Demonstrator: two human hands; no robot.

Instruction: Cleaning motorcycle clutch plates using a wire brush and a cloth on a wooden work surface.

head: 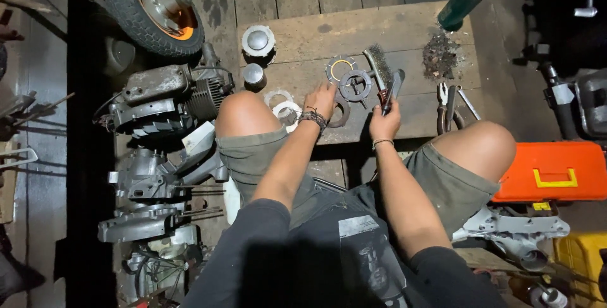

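Ring (pixel 355 85) just beyond left hand (pixel 321 100).

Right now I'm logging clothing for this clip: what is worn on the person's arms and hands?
Both hands are bare, no gloves. The left hand has a dark beaded or braided bracelet stack at the wrist; the right hand has a thin pale band. Dark short sleeves end above the elbows.

Seated person, knees apart, low wooden tabletop (pixel 379 30) in front. Left hand (pixel 321 100) rests on a dark ring plate (pixel 341 113); right hand (pixel 386 121) grips a slim tool (pixel 393 86) beside a wire brush (pixel 378 62). Toothed ring (pixel 355 85) between the hands. Pliers (pixel 446 107) near right knee. Orange toolbox (pixel 551 170) at right; engine parts (pixel 165 102) at left.
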